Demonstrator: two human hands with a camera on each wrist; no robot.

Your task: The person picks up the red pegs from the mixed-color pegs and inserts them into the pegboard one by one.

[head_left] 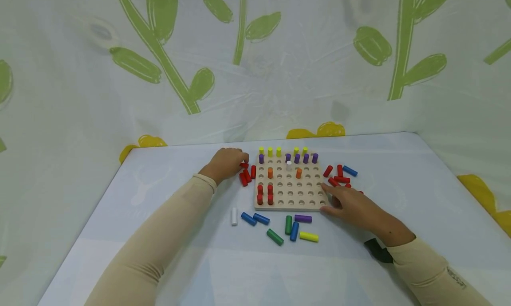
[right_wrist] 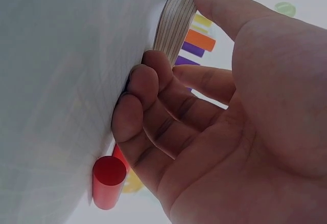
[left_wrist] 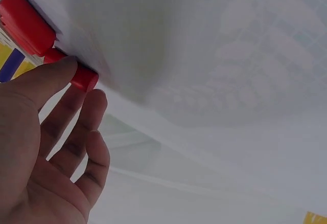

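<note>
At the far left side of the wooden pegboard [head_left: 289, 209], my left hand [head_left: 227, 163] pinches a red peg [left_wrist: 88, 79] between thumb and fingers, close to the tabletop. Other red pegs [head_left: 243, 179] lie beside that hand. My right hand [head_left: 355, 208] rests at the board's near right corner. Its thumb touches the board's side [right_wrist: 176, 17], with the index finger on the right edge. Standing in the board are yellow pegs [head_left: 270, 152] and purple pegs [head_left: 297, 158] at the back, two orange pegs [head_left: 270, 173], a white peg [head_left: 289, 166] and several red pegs [head_left: 260, 199] front left.
In front of the board lie blue pegs [head_left: 249, 219], green pegs [head_left: 275, 237], a purple peg [head_left: 303, 218], a yellow peg [head_left: 309, 237] and a white peg [head_left: 234, 217]. Red pegs [head_left: 341, 179] and a blue peg [head_left: 350, 170] lie right of it. A patterned curtain [head_left: 299, 75] hangs behind the table.
</note>
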